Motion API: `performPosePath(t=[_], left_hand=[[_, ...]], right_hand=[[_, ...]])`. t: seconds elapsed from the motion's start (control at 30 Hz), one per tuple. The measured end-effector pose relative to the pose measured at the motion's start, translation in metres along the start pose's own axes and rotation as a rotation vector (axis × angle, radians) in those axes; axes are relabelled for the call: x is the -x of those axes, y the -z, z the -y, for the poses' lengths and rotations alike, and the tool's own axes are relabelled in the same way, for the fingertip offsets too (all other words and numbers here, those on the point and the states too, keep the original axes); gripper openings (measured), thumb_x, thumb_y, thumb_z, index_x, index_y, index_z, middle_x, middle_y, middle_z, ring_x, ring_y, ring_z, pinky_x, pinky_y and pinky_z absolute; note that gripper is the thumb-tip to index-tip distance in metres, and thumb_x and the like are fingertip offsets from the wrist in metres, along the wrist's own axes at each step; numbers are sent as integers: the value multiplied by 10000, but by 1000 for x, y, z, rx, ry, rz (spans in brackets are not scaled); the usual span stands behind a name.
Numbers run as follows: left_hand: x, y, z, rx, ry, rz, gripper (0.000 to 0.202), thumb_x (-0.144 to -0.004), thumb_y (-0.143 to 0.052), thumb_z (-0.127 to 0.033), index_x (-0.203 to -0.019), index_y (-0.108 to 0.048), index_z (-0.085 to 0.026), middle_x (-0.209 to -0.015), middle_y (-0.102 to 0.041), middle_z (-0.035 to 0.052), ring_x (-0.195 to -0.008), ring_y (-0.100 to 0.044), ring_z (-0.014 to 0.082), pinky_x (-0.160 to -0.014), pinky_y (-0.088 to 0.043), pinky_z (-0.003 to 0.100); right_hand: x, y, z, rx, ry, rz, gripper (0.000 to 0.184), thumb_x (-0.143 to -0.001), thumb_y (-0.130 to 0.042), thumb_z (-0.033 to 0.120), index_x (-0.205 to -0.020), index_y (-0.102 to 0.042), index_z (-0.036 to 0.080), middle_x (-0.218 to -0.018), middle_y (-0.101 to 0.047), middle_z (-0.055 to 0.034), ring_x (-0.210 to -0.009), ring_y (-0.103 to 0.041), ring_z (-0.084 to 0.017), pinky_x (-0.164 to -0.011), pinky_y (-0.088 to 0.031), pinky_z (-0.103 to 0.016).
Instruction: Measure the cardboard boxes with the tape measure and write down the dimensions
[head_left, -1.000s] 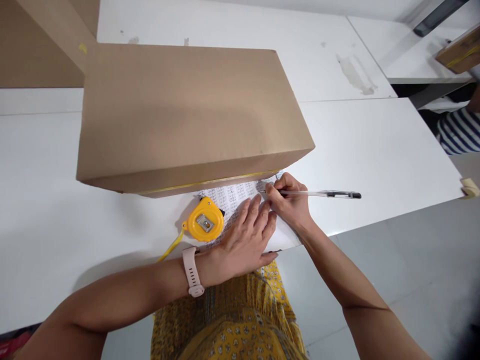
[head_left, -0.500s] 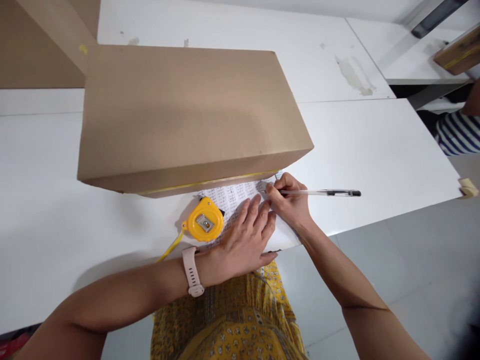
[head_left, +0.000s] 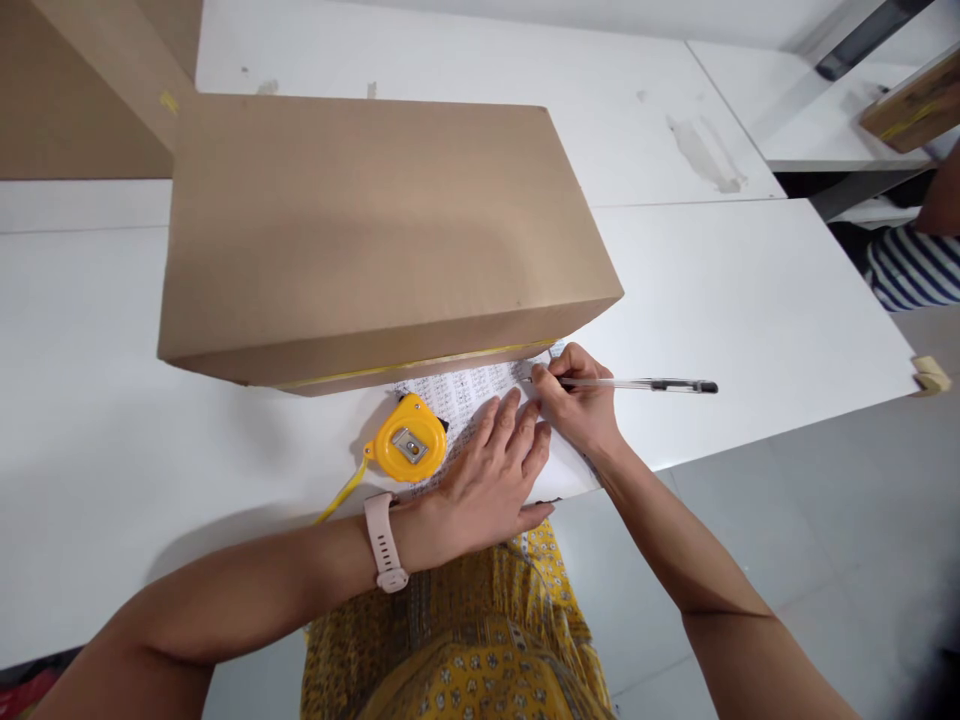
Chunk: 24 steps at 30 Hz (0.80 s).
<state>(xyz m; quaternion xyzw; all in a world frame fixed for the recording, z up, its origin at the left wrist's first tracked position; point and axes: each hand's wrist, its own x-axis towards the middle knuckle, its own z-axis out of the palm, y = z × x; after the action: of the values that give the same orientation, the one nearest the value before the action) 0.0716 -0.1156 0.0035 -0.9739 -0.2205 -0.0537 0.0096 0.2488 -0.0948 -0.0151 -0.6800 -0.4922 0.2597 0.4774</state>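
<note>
My left hand (head_left: pixel 484 480) lies flat with fingers stretched out on a sheet of paper (head_left: pixel 465 392) filled with small handwritten entries. My right hand (head_left: pixel 581 400) is closed on a clear pen (head_left: pixel 645 385) with a black cap end, its tip on the paper close to the box. A yellow tape measure (head_left: pixel 410 439) sits on the paper just left of my left hand, its yellow tape trailing off toward the table edge. A large brown cardboard box (head_left: pixel 375 220) stands right behind the paper and overhangs its far edge.
The white table (head_left: pixel 750 290) ends near my body and at the right. More cardboard (head_left: pixel 75 90) stands at the back left. A person in a striped top (head_left: pixel 911 265) is at the far right, beside another white table with a wooden board (head_left: pixel 907 105).
Both hands stay in place on the paper; the pen barely shifts. The view drifts slightly.
</note>
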Motion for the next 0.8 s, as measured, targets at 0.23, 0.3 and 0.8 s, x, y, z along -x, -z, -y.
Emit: performPosePath(t=[0.23, 0.3, 0.8], left_hand=[[0, 1, 0, 0, -4, 16, 888, -935, -504, -725, -1482, -526, -26, -1545, -504, 265, -1470, -413, 457, -1218, -286, 565], [0, 1, 0, 3, -4, 17, 895, -928, -513, -728, -1481, -525, -26, -1544, -506, 263, -1468, -415, 457, -1219, -281, 568], [0, 0, 0, 9, -2, 8, 893, -922, -527, -730, -1474, -536, -28, -1549, -501, 263, -1467, -415, 462, -1214, -284, 564]], right_hand=[[0, 0, 1, -9, 1, 10, 331, -821, -704, 291, -634, -438, 231, -549, -483, 68, -494, -378, -86, -471, -325, -243], [0, 0, 2, -4, -2, 10, 330, -808, -706, 280, -629, -433, 231, -549, -489, 66, -496, -385, -88, -474, -332, -243], [-1, 1, 6, 6, 15, -15, 332, -794, -698, 273, -615, -422, 233, -540, -466, 69, -492, -357, -88, -478, -325, -252]])
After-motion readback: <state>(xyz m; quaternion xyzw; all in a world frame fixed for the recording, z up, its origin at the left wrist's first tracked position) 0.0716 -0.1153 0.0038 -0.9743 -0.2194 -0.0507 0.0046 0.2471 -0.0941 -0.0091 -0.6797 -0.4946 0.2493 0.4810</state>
